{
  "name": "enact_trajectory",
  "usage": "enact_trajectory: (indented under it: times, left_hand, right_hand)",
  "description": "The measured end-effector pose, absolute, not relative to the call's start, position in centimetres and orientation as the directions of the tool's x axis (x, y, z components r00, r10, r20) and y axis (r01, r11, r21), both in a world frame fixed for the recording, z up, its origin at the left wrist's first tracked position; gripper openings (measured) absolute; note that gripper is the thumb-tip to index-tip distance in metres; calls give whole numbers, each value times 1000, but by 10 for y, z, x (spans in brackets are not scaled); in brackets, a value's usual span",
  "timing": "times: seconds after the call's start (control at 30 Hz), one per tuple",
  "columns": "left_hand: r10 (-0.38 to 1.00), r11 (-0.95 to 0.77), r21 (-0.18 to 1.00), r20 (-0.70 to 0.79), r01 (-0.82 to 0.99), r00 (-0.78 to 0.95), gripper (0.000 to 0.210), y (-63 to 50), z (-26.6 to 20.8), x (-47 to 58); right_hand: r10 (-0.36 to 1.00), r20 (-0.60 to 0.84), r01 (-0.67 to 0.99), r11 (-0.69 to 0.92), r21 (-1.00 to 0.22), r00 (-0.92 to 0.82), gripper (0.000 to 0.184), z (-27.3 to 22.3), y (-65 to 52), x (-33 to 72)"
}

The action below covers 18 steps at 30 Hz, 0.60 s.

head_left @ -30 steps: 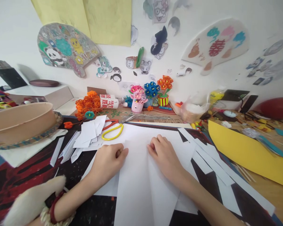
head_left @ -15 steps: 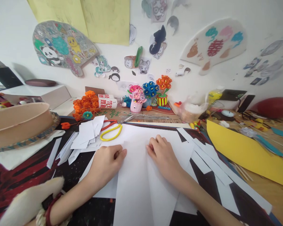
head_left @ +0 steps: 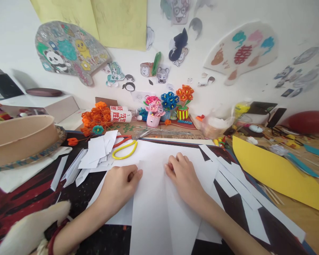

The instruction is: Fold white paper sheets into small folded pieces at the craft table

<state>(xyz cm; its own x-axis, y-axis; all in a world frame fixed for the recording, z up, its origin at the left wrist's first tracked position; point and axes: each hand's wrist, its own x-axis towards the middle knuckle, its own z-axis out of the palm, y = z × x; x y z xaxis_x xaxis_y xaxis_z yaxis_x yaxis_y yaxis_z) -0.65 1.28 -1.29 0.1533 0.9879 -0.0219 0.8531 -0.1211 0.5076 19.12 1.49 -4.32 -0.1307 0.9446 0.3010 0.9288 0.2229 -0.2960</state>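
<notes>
A white sheet of paper (head_left: 151,212) lies in front of me, with a lengthwise crease down its middle and its near end running out of view. My left hand (head_left: 123,179) is closed at the sheet's upper left edge, thumb against the fingers. Curled fingers of my right hand (head_left: 182,175) close on the paper just right of the crease; their tips are partly hidden. More white paper (head_left: 172,147) lies flat beneath. Beyond my left hand rest scissors (head_left: 124,148) with yellow and red handles, beside a pile of cut paper pieces (head_left: 97,150).
Paper strips (head_left: 239,182) lie to the right, near a yellow sheet (head_left: 276,173). A round tan basket (head_left: 21,138) stands at the left. Along the wall are pipe-cleaner flowers (head_left: 95,117), small flower pots (head_left: 152,119), a bottle (head_left: 121,116) and thin wires (head_left: 162,131).
</notes>
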Motion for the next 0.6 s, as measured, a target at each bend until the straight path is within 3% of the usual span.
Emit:
enact_trajectory:
  times: [0.6]
  left_hand:
    - [988, -138, 533, 11, 835, 156, 38, 13, -15, -7]
  right_hand:
    - [956, 268, 920, 209, -332, -120, 22, -42, 16, 191]
